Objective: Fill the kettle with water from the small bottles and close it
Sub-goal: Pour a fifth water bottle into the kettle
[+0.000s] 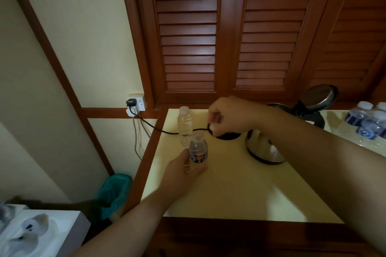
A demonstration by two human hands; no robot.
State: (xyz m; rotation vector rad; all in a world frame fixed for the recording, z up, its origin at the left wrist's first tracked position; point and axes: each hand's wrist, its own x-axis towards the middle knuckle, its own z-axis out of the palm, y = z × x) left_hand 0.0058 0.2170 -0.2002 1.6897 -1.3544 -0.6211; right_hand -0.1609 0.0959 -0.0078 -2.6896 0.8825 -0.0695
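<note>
Kettle point(269, 148) half hidden behind right forearm.

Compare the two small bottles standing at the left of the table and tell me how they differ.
The far bottle has its white cap on; the near bottle is uncapped. The far bottle is bare clear plastic; the near bottle carries a dark label. The far bottle stands free; the near bottle is held by the left hand. Both are small, clear and upright on the table.
</note>
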